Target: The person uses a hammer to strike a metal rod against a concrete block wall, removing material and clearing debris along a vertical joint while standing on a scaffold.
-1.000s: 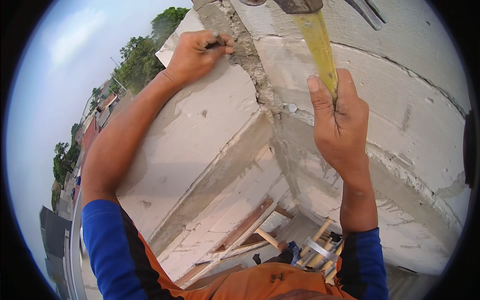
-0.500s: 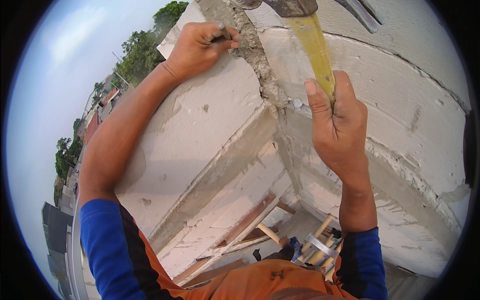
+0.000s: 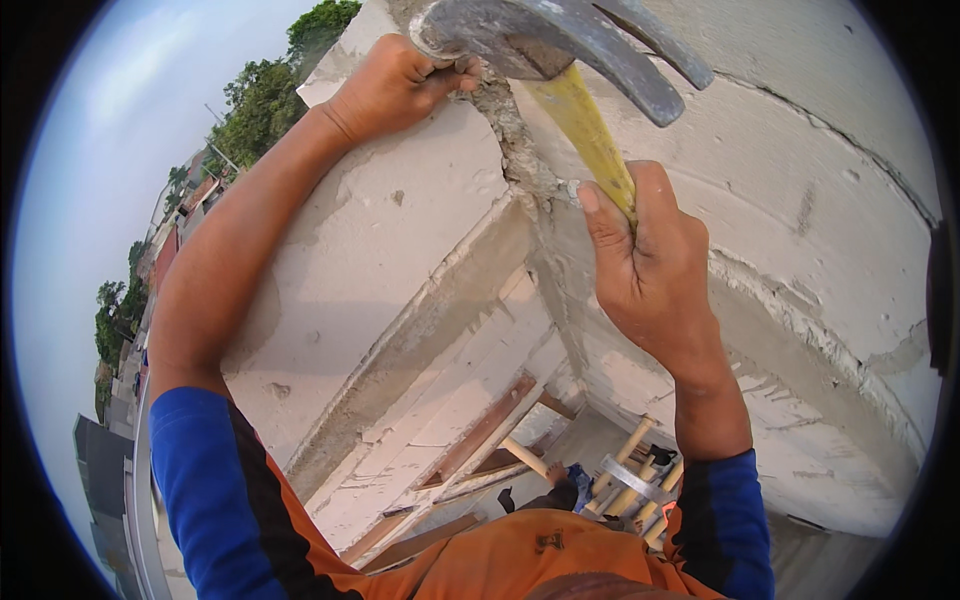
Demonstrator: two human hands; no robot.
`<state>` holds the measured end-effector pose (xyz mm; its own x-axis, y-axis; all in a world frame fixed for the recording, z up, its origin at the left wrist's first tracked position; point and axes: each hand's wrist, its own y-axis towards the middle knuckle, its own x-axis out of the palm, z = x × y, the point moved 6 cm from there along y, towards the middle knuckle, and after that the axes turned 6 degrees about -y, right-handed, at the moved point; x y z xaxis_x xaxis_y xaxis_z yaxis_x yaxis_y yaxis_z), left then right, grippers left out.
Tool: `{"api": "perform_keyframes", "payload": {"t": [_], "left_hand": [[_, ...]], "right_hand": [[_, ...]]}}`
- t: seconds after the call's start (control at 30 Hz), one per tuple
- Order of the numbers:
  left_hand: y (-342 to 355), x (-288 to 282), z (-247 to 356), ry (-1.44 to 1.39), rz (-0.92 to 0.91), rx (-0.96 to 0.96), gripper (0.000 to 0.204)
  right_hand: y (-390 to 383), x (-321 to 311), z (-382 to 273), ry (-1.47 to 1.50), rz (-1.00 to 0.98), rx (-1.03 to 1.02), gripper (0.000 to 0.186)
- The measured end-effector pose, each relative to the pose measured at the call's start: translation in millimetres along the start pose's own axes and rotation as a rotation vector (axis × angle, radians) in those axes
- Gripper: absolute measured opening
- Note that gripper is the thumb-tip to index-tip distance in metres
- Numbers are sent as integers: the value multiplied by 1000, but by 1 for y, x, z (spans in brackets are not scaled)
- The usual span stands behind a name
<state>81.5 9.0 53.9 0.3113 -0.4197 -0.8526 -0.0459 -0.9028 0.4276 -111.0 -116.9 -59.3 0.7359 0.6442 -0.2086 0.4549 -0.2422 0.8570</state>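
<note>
A claw hammer (image 3: 585,125) with a grey metal head and a worn yellow handle is gripped in my right hand (image 3: 660,270), thumb laid along the handle. Its striking end is right beside the fingertips of my left hand (image 3: 405,88), the claw pointing right. My left fingers are pinched together over the rough mortar joint (image 3: 515,150); the hammer head partly covers them, and whatever they hold cannot be made out. Under my left wrist lies the broad pale block wall top (image 3: 370,230), which meets another block wall (image 3: 800,200) at this corner.
Far below, inside the walls, are wooden poles (image 3: 630,450) bound with a pale band, and a person's hand (image 3: 556,472). Wooden boards (image 3: 480,425) run along the lower wall. Beyond the outer side at left are trees (image 3: 262,105) and rooftops (image 3: 100,470).
The hammer head has come down and left toward my left fingers, and my right hand has shifted slightly left. My left hand keeps its pinch; the whole view has shifted a little.
</note>
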Motion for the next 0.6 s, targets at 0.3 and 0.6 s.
{"api": "perform_keyframes", "payload": {"t": [0.3,0.6], "left_hand": [[7,-2,5,-87,-1,6,7],[3,4,-6,-218,0,-73,8]], "right_hand": [[-5,-1,11,5,19,68,18],[-5,-12,-5,-54,70,29,18]]}}
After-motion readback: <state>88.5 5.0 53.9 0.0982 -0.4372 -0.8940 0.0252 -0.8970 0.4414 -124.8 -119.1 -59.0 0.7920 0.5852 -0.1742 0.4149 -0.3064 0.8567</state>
